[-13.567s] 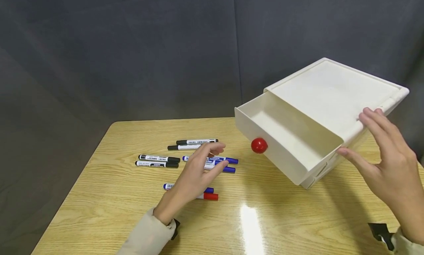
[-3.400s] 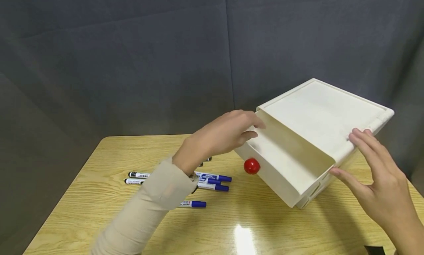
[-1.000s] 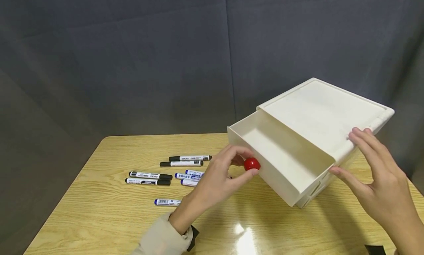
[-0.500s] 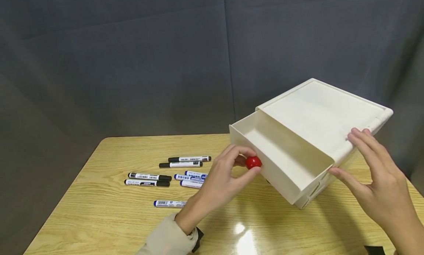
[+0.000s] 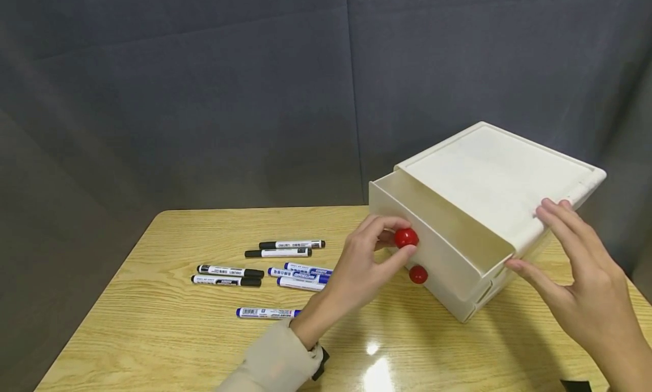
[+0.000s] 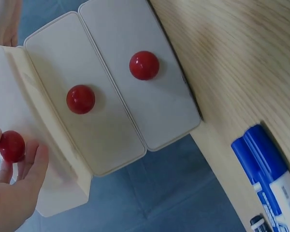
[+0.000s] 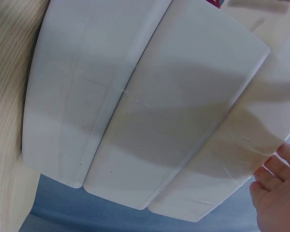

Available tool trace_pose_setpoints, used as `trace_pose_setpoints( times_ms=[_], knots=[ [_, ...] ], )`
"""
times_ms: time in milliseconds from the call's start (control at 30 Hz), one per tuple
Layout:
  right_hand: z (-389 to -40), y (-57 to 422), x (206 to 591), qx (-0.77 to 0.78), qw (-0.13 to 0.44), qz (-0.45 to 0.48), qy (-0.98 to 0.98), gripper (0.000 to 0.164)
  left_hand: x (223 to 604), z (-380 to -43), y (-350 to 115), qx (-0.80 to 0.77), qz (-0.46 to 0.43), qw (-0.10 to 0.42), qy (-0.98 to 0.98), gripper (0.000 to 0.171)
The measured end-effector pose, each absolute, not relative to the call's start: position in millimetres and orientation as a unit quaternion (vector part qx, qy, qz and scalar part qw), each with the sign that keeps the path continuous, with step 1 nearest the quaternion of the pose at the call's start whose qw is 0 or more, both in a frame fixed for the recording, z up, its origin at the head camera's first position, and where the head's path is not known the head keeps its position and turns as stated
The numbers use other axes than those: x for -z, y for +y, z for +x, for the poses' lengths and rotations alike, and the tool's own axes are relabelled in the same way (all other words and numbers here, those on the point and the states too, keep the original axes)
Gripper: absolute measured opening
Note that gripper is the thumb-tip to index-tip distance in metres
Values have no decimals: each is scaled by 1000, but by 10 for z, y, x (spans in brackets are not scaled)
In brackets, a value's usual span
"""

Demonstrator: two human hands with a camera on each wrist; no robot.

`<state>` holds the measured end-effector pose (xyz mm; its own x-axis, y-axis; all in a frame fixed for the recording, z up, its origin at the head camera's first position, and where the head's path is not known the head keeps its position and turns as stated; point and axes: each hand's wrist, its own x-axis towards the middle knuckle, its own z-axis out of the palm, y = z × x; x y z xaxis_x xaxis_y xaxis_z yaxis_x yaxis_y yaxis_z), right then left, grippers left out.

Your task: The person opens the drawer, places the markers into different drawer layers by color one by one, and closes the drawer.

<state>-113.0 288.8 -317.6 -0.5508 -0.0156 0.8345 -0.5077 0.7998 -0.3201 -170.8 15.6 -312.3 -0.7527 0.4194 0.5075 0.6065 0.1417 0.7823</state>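
A white drawer unit [image 5: 501, 180] with red ball knobs stands on the right of the table. Its top drawer [image 5: 433, 233] is partly pulled out; the part of its inside that I see holds nothing. My left hand [image 5: 359, 267] pinches the top drawer's red knob [image 5: 406, 237] between thumb and fingers, also plain in the left wrist view. Below it a second red knob [image 5: 418, 274] shows, and the left wrist view has a third knob [image 6: 144, 65]. My right hand [image 5: 591, 267] rests with extended fingers on the unit's top right edge.
Several whiteboard markers lie left of the unit: black-capped ones [image 5: 229, 271] at the left and back [image 5: 285, 245], blue-capped ones [image 5: 300, 273] nearer the middle. Another blue marker [image 5: 265, 313] lies in front, partly behind my left forearm. A dark curtain [image 5: 229, 98] hangs behind the table.
My left hand went from over the open drawer to its knob, and the drawer has slid inward, uncovering the second knob. The red-capped marker is no longer seen on the table.
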Motion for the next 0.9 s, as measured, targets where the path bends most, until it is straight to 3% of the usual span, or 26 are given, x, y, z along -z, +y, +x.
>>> trace_pose_setpoints(
  times_ms=[900],
  knots=[
    [-1129, 2894, 3179, -277, 446, 154, -837, 90, 3118, -1848, 518, 567, -310, 62, -761, 34]
  ],
)
